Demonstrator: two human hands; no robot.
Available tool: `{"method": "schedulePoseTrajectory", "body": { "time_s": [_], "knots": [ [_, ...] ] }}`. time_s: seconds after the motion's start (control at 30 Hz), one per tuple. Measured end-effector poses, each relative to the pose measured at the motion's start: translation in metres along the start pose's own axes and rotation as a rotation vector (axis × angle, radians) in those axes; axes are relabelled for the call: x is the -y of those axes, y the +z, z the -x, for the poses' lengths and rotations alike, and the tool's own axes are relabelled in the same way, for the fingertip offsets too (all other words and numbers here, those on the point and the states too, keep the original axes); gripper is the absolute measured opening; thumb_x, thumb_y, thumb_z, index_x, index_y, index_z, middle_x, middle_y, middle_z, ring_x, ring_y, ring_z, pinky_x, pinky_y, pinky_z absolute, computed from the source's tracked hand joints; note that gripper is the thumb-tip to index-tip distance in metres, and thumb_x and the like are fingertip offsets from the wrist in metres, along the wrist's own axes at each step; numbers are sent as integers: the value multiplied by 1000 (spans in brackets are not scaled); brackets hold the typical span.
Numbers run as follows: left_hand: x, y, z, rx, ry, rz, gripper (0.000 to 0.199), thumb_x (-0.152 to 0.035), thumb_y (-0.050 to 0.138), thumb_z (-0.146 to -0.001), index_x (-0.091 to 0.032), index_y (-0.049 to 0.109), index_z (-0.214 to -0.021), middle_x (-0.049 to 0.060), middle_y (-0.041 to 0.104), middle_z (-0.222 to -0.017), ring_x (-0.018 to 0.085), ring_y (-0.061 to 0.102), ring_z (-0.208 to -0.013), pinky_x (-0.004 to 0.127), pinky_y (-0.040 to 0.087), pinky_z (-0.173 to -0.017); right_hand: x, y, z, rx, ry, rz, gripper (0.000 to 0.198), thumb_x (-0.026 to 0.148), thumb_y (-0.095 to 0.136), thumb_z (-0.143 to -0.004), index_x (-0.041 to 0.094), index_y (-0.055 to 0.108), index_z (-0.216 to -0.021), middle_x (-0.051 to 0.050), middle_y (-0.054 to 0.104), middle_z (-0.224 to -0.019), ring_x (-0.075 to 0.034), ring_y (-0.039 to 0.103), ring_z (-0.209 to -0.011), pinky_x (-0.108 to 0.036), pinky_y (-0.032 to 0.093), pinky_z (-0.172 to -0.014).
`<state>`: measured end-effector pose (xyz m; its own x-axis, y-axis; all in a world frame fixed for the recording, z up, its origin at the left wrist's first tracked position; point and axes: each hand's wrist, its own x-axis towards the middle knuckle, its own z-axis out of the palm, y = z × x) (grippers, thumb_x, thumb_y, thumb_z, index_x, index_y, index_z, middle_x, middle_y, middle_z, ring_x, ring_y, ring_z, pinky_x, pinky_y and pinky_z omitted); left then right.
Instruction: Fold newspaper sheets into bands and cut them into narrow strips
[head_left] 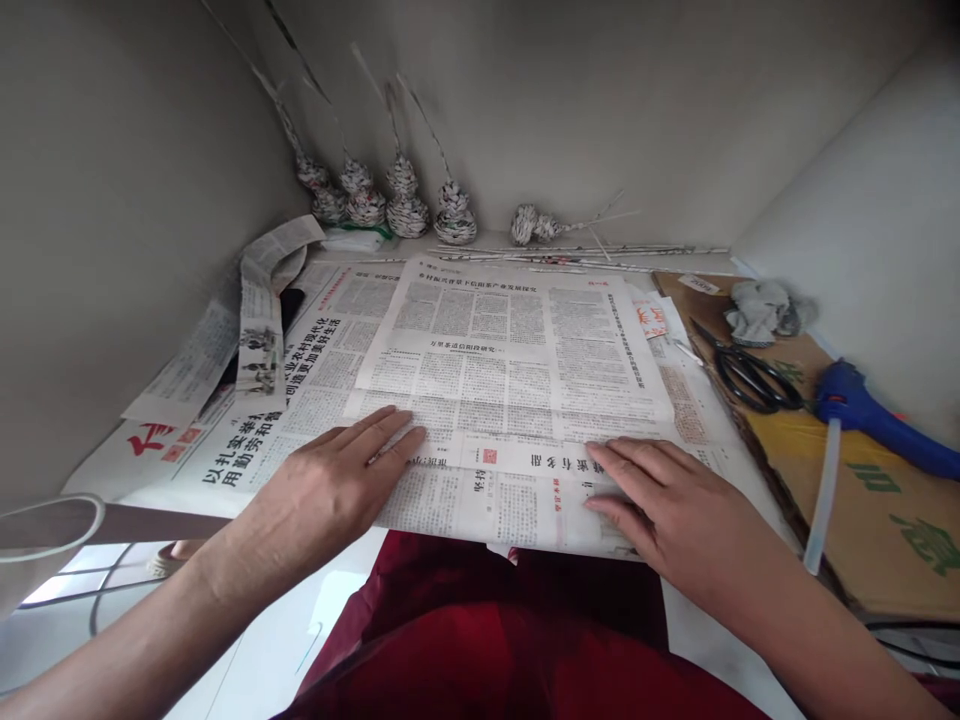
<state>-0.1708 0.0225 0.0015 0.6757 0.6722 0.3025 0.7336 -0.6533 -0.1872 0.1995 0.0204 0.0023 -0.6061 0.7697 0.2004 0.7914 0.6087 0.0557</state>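
Note:
A newspaper sheet [502, 340] lies in front of me with a folded strip [525, 456] along its near side. My left hand [356, 465] rests on the left part of that fold, fingers stretched out and pressing down. On the right part, my right hand [652, 490] lies with its fingers extended and the thumb apart, near the edge of the paper. Neither hand grips anything. More newspaper [300, 400] is spread beneath the sheet. The undersides of both hands are hidden.
Several gourd-shaped woven paper pieces [409, 200] stand along the back wall, one [534, 225] on its side. Thin paper rods [637, 250] lie before them. To the right are black scissors [750, 375], a blue glue gun [862, 400], a grey cloth [761, 310] and cardboard [885, 520]. Paper strips [259, 330] lie left.

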Motion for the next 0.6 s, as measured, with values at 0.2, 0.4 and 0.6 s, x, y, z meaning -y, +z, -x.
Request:
{"method": "schedulePoseTrajectory", "body": {
  "time_s": [0.2, 0.4, 0.6],
  "knots": [
    [-9, 0, -16, -8, 55, 130, 49, 1, 47, -89, -7, 56, -136, 20, 62, -135, 31, 61, -125, 47, 59, -99, 3, -7, -13, 65, -38, 46, 41, 37, 52, -101, 10, 64, -130, -13, 72, -112, -30, 63, -101, -49, 57, -87],
    [-20, -1, -37, 8, 50, 183, 37, -12, 54, -95, -12, 60, -131, 15, 66, -126, 30, 65, -114, 47, 62, -89, 9, -8, -23, 6, -39, 18, 42, 42, 56, -99, 9, 67, -121, -13, 72, -113, -29, 63, -101, -44, 55, -87],
    [-25, -5, -56, 46, 202, 104, 40, -1, 43, -95, -5, 57, -132, 19, 68, -124, 32, 66, -111, 44, 63, -81, 14, -7, -32, 9, -84, 22, 43, 40, 56, -100, 9, 63, -129, -12, 72, -116, -29, 62, -99, -43, 55, -85]
  ]
}}
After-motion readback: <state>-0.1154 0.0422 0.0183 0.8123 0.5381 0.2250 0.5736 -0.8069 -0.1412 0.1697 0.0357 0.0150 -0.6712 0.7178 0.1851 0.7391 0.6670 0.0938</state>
